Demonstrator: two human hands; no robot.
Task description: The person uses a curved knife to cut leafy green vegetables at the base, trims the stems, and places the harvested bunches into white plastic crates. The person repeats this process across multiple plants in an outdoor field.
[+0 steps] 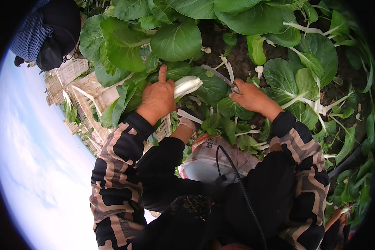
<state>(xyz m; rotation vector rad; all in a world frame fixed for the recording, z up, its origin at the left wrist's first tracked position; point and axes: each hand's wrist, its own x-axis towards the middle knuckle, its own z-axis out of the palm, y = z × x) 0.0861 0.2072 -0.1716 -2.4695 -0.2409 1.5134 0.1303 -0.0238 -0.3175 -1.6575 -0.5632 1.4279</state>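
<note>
My left hand (158, 98) grips a cut head of bok choy (187, 86) by its stalks, the index finger stretched out over the leaves. The white stem end points to the right, towards my right hand (253, 96), which is closed around the handle of a knife (218, 76). The knife's narrow blade slants up and left, apart from the bok choy in my hand. Loose white stalks and cut stubs lie on the soil near the blade. Large bok choy leaves (176, 40) spread just beyond both hands.
Light plastic crates (95, 90) stand at the left, some holding greens. A person in a dark hat (57, 34) is at the upper left. A printed plastic bag (218, 153) lies between my legs, with a black cable (242, 184) in front. More bok choy (281, 78) grows at the right.
</note>
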